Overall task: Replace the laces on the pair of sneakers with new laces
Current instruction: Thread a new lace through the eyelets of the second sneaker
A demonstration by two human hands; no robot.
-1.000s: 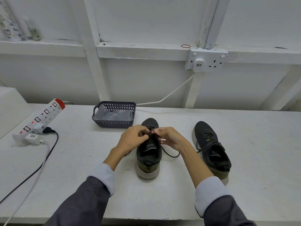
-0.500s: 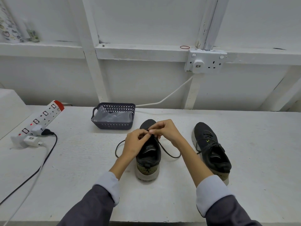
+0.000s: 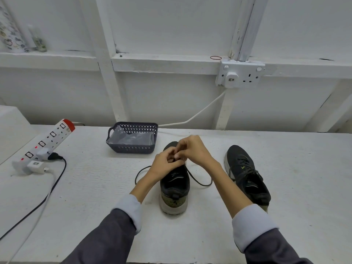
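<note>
A black sneaker (image 3: 174, 187) with a pale sole stands heel toward me in the middle of the white table (image 3: 95, 206). Both hands meet over its lacing area. My left hand (image 3: 165, 164) and my right hand (image 3: 194, 149) have their fingers curled, pinching the black lace (image 3: 200, 182) at the eyelets. Loops of that lace trail onto the table on both sides of the shoe. The fingertips and eyelets are hidden by the hands. A second black sneaker (image 3: 247, 174), fully laced, stands to the right.
A dark perforated basket (image 3: 133, 147) with a plastic bag inside sits behind the shoe. A white power strip (image 3: 45, 143) with plugs and a black cable (image 3: 47, 191) lies at the left. A wall socket (image 3: 240, 75) is mounted above.
Both hands moved farther up the shoe toward its toe. A lace loop now lies on the table left of the shoe.
</note>
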